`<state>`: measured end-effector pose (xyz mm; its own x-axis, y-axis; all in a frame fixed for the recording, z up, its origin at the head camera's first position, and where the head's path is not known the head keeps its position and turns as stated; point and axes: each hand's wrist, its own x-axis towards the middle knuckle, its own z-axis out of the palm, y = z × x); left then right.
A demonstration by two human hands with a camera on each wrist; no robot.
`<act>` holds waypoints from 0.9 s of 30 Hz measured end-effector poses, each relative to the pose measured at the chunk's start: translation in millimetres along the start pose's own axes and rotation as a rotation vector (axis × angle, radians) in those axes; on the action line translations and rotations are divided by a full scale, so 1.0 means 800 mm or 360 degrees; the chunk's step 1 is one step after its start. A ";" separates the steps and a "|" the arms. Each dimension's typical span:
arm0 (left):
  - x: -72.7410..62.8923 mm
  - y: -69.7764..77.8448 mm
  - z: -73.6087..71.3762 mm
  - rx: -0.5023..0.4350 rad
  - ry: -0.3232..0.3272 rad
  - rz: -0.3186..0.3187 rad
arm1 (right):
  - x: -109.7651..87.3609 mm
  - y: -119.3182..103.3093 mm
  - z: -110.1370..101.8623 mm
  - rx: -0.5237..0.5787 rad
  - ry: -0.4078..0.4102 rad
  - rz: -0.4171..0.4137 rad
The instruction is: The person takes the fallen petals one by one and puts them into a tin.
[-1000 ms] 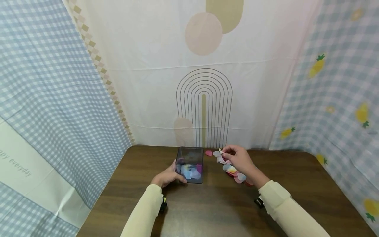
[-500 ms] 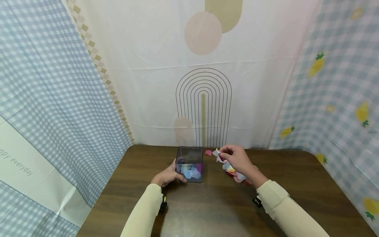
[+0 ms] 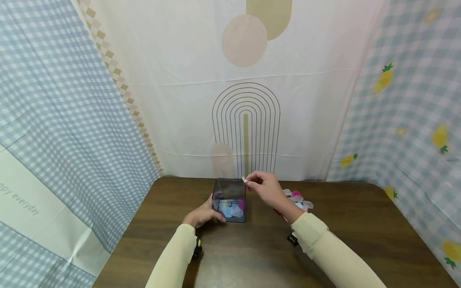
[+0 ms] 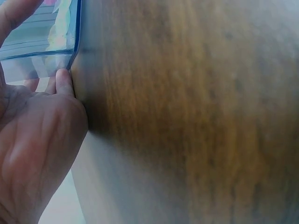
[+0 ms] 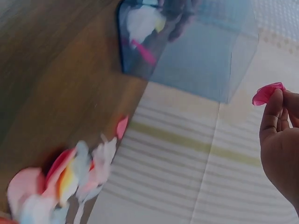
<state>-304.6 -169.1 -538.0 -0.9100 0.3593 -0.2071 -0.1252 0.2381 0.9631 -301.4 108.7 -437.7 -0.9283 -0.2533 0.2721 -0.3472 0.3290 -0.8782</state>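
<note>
Pinching a thin, deep-pink, cloth-like petal [image 5: 267, 94] between the thumb and fingertips of the right hand [image 3: 268, 189], at the far right corner of the open-topped, clear grey plastic box [image 3: 230, 190]. Slanting leftward out of those fingers in the head view, pale at the tip, across that corner of the box; impossible to tell whether one layer or several. Held clear of the box's walls in the right wrist view, at about rim height or above. Separated from the mouth of the box, by the look of both views, by only a short gap running leftward and toward the person, with the right hand the nearer of the two to that petal. Gripping the left side of the box with the left hand [image 3: 204, 215], thumb at the near left corner, fingers along the side wall. Squared up with side walls running away from the person, and part-filled with pale blue and magenta petals [image 3: 235, 211]. Flanked, right of the box, by loose pink, white and red petals [image 3: 297, 197] on the dark brown wooden worktop [image 3: 360, 232], partly hidden behind the right forearm.
</note>
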 end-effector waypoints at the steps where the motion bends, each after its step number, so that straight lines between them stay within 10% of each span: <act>1: 0.001 0.000 0.000 -0.0004 0.0002 0.0002 | 0.004 -0.002 0.006 0.0006 -0.0010 -0.0025; 27: -0.001 0.000 0.001 -0.0021 -0.0035 0.0036 | 0.042 0.006 0.078 -0.0858 -0.0285 -0.0330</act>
<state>-303.8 -168.8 -537.8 -0.9037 0.3843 -0.1888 -0.1101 0.2176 0.9698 -326.2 44.8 -457.6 -0.8137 -0.4950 0.3047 -0.5802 0.6595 -0.4780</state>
